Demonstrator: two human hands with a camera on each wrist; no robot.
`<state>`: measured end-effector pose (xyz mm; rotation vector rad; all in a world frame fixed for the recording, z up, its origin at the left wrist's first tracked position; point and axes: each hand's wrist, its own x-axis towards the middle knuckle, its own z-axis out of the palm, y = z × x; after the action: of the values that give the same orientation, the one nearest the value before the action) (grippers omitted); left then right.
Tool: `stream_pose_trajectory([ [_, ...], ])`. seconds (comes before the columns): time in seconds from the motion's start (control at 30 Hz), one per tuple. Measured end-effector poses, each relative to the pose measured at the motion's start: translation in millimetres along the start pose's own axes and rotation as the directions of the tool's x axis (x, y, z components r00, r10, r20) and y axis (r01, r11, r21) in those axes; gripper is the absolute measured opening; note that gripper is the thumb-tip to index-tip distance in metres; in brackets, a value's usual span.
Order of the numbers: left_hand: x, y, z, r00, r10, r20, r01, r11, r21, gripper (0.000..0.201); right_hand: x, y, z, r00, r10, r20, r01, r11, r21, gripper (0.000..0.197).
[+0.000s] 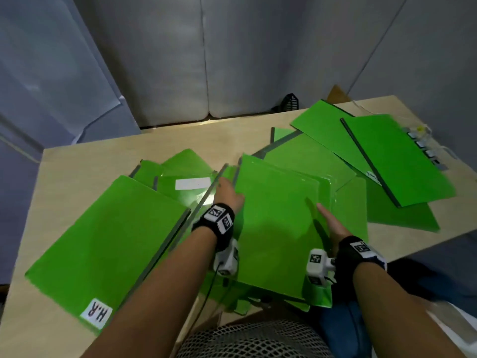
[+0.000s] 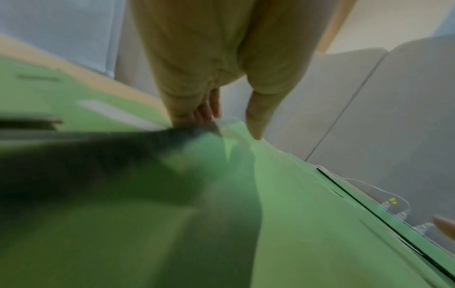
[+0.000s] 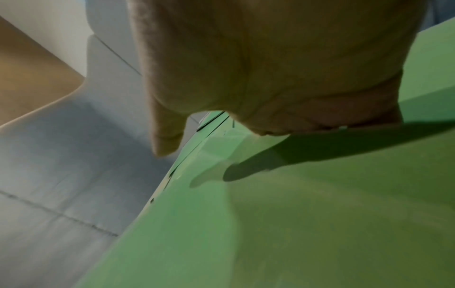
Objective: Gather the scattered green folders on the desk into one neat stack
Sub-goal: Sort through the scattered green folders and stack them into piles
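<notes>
Several green folders lie scattered over the wooden desk (image 1: 90, 161). In the middle I hold a bundle of green folders (image 1: 276, 228), tilted toward me with its near edge past the desk front. My left hand (image 1: 228, 192) grips the bundle's left edge; in the left wrist view the left hand (image 2: 221, 120) has its fingers (image 2: 197, 115) curled at the edge of the bundle (image 2: 307, 224) and its thumb on top. My right hand (image 1: 333, 226) holds the right edge with the thumb lying on top. In the right wrist view the right hand (image 3: 246, 128) presses on the green cover (image 3: 295, 214).
A big folder labelled H.R (image 1: 108, 241) lies at the near left. One with a blank white label (image 1: 185, 184) sits behind it. More folders (image 1: 402, 161) overlap at the back right, next to a power strip (image 1: 423, 148). A mesh chair (image 1: 258, 339) is below the desk front.
</notes>
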<state>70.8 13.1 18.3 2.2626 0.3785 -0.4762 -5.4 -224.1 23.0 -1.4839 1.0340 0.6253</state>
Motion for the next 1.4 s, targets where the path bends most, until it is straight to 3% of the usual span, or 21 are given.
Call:
stream_pose_trajectory([
  [0.1,2.5,-4.7,27.1,0.995,0.073,0.073,-0.085,0.982,0.169,0.055,5.6,0.7,5.1,0.999,0.011,-0.035,-0.013,0.998,-0.062,0.108],
  [0.17,8.5,-8.0,24.3,0.998,0.067,-0.009,-0.064,0.976,0.21,0.052,18.1,3.0,3.9,0.999,0.003,-0.047,-0.007,0.997,-0.081,0.128],
  [0.23,17.5,-18.7,9.2,0.989,-0.043,-0.141,0.071,0.977,0.203,0.053,40.2,9.2,-1.7,0.999,0.004,-0.047,-0.008,0.996,-0.087,0.138],
  [0.3,25.2,-35.7,-7.6,0.962,-0.195,-0.191,0.234,0.951,0.203,0.055,44.0,7.8,-1.3,0.996,-0.006,-0.089,0.0,0.997,-0.076,0.132],
  [0.37,26.4,-47.8,-18.7,0.949,-0.276,-0.153,0.307,0.919,0.246,0.063,31.9,1.1,3.5,0.988,-0.036,-0.153,0.022,0.996,-0.092,0.119],
  [0.5,26.7,-58.8,-25.0,0.956,-0.294,-0.019,0.287,0.913,0.291,0.083,38.3,-2.7,-4.4,0.955,-0.052,-0.293,0.029,0.996,-0.084,0.099],
  [0.63,16.3,-60.0,-26.9,0.948,-0.286,0.141,0.251,0.942,0.224,0.059,44.3,-7.5,-10.5,0.941,-0.062,-0.332,0.056,0.998,-0.026,0.104],
  [0.7,10.3,-57.3,-24.4,0.942,-0.283,0.182,0.257,0.954,0.155,0.059,46.4,-11.7,-13.3,0.933,-0.064,-0.353,0.061,0.998,-0.019,0.101],
  [0.8,2.6,-49.5,-28.7,0.953,-0.219,0.209,0.222,0.975,0.009,0.058,48.9,-13.6,-18.0,0.927,-0.074,-0.366,0.073,0.997,-0.017,0.099],
  [0.9,-0.4,-42.1,-48.8,0.979,-0.155,0.134,0.163,0.986,-0.044,0.049,50.5,-12.4,-21.3,0.925,-0.058,-0.375,0.059,0.998,-0.008,0.101],
  [1.2,-1.3,-0.4,-123.1,1.0,0.014,-0.02,-0.008,0.962,0.273,0.041,44.5,-18.1,-27.5,0.915,-0.066,-0.397,-0.028,0.974,-0.227,0.097],
  [1.4,-19.2,43.1,-180.3,0.97,0.212,-0.117,-0.153,0.911,0.384,0.044,40.8,-16.3,-31.5,0.907,-0.089,-0.412,-0.043,0.953,-0.301,0.101],
])
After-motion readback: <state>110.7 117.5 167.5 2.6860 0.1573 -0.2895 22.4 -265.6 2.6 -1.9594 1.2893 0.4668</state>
